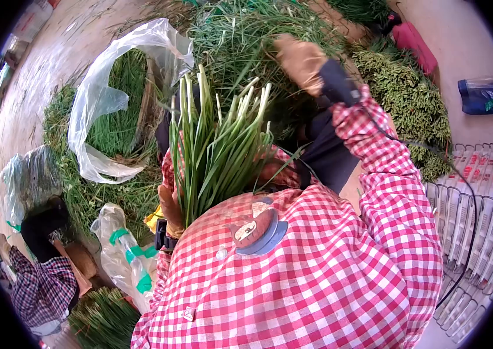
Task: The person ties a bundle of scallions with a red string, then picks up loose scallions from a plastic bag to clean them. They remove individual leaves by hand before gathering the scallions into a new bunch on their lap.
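A bunch of garlic chives (217,139) stands before my chest, its pale stem ends up and its green leaves down. My left hand (171,205) is closed on the bunch at its left side; the leaves hide most of the fingers. Out to the upper right is my gloved right hand (302,63), apart from the bunch and over loose green leaves (240,35). Motion blurs its fingers, so I cannot make out whether they hold anything. A black wrist device (339,83) with a cable sits on that arm.
Clear plastic sheeting (86,131) lies at the left around more chives (117,99). Stacked green bundles (401,93) are at the right, beside white packs with red print (479,168). A black cable (474,215) hangs along my right side. Another person's checked sleeve (43,285) shows at the lower left.
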Available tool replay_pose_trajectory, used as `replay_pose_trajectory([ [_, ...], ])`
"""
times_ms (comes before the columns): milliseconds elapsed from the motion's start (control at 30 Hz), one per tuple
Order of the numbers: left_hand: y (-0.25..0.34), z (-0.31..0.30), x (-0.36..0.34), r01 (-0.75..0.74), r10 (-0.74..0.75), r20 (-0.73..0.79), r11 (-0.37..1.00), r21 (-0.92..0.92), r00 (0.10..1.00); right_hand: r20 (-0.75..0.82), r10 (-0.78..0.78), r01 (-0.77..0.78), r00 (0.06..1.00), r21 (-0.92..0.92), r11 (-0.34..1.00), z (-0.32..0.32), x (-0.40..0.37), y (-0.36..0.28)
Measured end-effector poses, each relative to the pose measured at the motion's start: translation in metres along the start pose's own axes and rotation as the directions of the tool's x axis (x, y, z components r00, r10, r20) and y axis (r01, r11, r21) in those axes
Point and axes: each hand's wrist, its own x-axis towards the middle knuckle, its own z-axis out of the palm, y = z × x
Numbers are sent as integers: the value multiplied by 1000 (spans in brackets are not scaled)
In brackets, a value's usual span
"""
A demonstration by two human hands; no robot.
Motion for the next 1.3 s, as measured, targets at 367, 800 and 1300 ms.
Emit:
replay_pose_trajectory([
  [367, 1, 7, 1, -8, 8, 33, 1000, -4, 999, 33, -623, 543, 782, 454, 706, 56, -95, -53],
  [800, -3, 6, -10, 207, -187, 306, 978, -31, 933, 767, -134, -522, 627, 542, 659, -37, -81, -35],
  [1300, 18, 41, -17, 136, -140, 179, 990, 34, 974, 85, 380, -359, 921, -193, 913, -16, -19, 37],
])
